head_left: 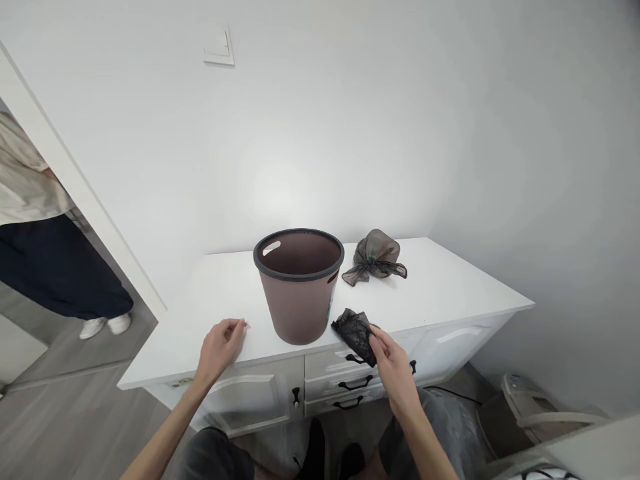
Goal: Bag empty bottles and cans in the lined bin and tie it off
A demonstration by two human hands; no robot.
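Note:
A brown plastic trash bin (299, 307) with a dark rim stands upright on the white cabinet top, its mouth facing up. In my right hand (393, 363) is a crumpled black garbage bag (356, 333), pinched between thumb and fingers over the front edge, just right of the bin. My left hand (223, 343) is over the cabinet top to the left of the bin, fingers curled and pressed together; a tiny pale speck shows at the fingertips, too small to name. Behind the right hand sits a tied, filled dark bag (377, 253), knotted at its front.
The white cabinet (425, 293) has drawers and doors with black handles and backs onto a white wall. A light switch (219, 45) is above. Another person (55, 247) stands beyond the doorway at left. A beige bin-like object (520, 413) is on the floor at right.

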